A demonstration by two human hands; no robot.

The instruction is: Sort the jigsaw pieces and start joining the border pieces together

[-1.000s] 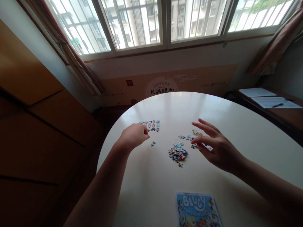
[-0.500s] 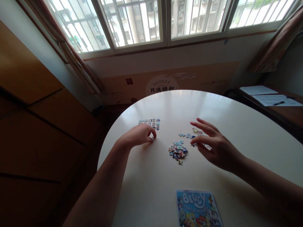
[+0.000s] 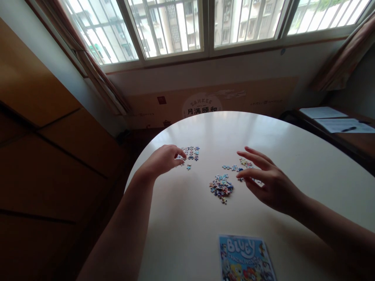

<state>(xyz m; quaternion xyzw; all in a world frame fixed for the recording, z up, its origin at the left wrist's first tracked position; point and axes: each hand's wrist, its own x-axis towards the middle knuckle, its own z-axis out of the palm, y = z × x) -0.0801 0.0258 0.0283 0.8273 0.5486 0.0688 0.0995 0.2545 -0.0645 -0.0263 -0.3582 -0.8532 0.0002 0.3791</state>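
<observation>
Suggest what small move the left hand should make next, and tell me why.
I'd probably nudge the lone jigsaw piece toward the rows of jigsaw pieces: it lies just short of them, and the left hand is close by, thumb and finger parted.

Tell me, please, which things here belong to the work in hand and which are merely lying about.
Belonging to the work:
puzzle rows
lone piece
pile
scattered pieces
possibly the Bluey card

Lying about:
papers
pen

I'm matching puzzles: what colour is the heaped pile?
The pile is multicoloured, including blue; see the head view.
</observation>
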